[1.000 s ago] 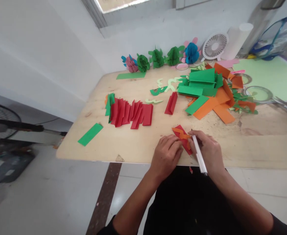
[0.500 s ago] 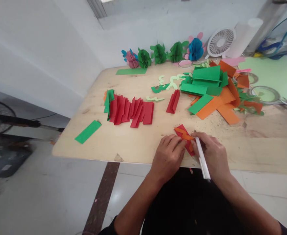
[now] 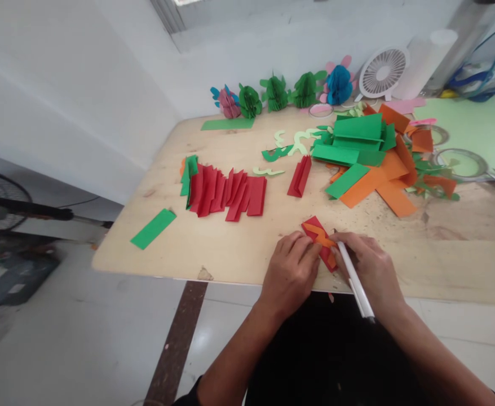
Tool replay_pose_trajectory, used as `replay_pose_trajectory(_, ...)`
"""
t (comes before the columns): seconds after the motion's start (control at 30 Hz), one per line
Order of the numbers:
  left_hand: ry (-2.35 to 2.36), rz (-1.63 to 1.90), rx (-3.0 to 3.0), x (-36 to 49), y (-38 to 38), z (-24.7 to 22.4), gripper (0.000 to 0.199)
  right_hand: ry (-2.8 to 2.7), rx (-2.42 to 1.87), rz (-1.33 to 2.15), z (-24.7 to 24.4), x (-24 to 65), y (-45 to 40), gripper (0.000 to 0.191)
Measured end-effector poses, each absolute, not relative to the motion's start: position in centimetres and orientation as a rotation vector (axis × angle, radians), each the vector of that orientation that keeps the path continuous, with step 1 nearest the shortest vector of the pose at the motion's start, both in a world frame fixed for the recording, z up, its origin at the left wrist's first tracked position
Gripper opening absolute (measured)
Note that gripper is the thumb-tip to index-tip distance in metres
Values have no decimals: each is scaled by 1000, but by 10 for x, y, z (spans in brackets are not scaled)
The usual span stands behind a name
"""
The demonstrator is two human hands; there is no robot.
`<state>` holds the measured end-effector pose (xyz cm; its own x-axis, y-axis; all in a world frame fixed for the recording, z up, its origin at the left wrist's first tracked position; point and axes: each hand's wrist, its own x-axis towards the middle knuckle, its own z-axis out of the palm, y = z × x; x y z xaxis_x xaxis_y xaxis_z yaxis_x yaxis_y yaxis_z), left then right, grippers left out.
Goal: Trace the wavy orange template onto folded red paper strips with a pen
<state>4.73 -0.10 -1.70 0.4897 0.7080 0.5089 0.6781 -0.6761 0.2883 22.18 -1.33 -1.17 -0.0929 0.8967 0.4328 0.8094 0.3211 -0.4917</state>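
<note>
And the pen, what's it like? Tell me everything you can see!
The pen is slim, straight and white, plastic by its look, with dark bits at both ends. The right hand grips it near its writing end. It slants, its back end reaching toward the person, past the table edge. The tip is beside the orange cutout; whether they touch is too small to tell.

White wall (image 3: 230,62) — pale wooden table (image 3: 230,248) — light tiled floor (image 3: 116,338), dark strip (image 3: 179,338) across it

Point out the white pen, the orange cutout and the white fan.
White pen (image 3: 356,281): head view, middle of its barrel.
Orange cutout (image 3: 322,237): head view, its exposed middle.
White fan (image 3: 383,73): head view, the grille's centre.
</note>
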Motion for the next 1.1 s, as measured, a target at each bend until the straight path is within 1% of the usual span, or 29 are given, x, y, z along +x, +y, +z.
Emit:
replay_pose_trajectory(0.63, 1299, 924, 2699, 48, -2, -19, 22, -1979, -1451, 165, -14, 223, -11, 23)
replay_pose_trajectory(0.83, 1313, 888, 2704, 48, -2, -20, 22, -1968, -1449, 143, -11, 223, -15, 18)
replay_pose_trajectory(0.97, 1305, 904, 2702, 48, -2, -20, 21, -1957, -1474, 57, -7, 226, -21, 13)
replay_pose_trajectory(1.1, 1308, 898, 2700, 48, -1, -20, 22, -1968, -1421, 21, -4, 232, -25, 14)
